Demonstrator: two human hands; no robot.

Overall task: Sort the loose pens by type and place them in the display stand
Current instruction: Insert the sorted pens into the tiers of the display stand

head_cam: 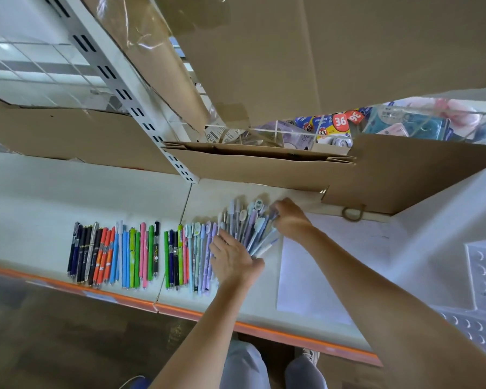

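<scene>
1. White worktop (54, 192) with an orange front edge, under a slotted metal shelf upright (118, 77) and brown cardboard boxes (264, 169); packaged stationery (334, 127) shows behind the boxes.
2. A white paper sheet (306, 282) lies on the worktop at right; a clear plastic display stand (483, 279) with rows of holes sits at the far right edge.
3. Sorted pens (118, 254) lie side by side in a row: dark blue and black, then orange, blue, green and pink.
4. A loose bunch of pastel pens (250, 226), lilac and pale blue with cartoon caps, fans out just right of the row.
5. The left hand (233, 259) rests flat, fingers straight, on the bunch's near ends.
6. The right hand (289, 217) curls its fingers around the bunch's far side.
</scene>
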